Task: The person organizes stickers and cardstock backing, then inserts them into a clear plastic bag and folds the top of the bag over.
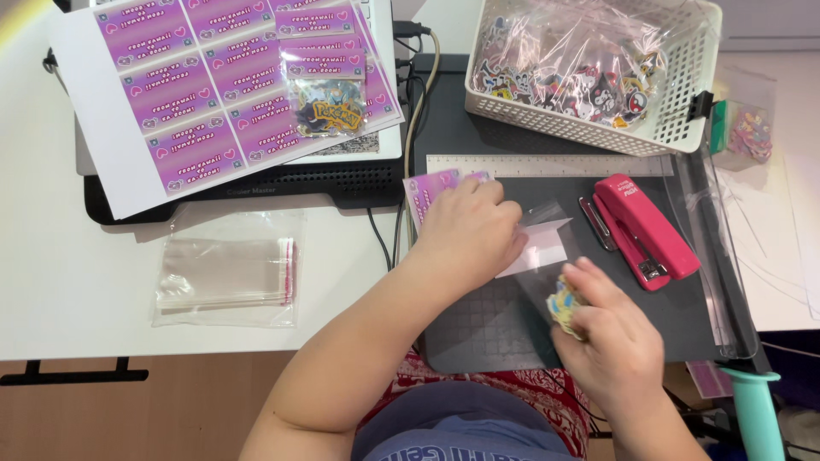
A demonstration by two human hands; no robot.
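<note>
My left hand (470, 232) presses down on a small clear cellophane bag with a white folded card (547, 245) on the dark cutting mat (487, 333). A purple printed label (427, 189) lies just under and behind that hand. My right hand (613, 335) is closed around a small yellow and blue sticker (564, 307), held at the open end of the bag. A red stapler (642, 230) lies to the right of both hands.
A white basket (683, 111) of bagged stickers stands at the back right. A sheet of purple labels (196, 94) rests on a laptop at the back left. A stack of clear bags (226, 273) lies on the white table. A metal ruler (547, 165) edges the trimmer.
</note>
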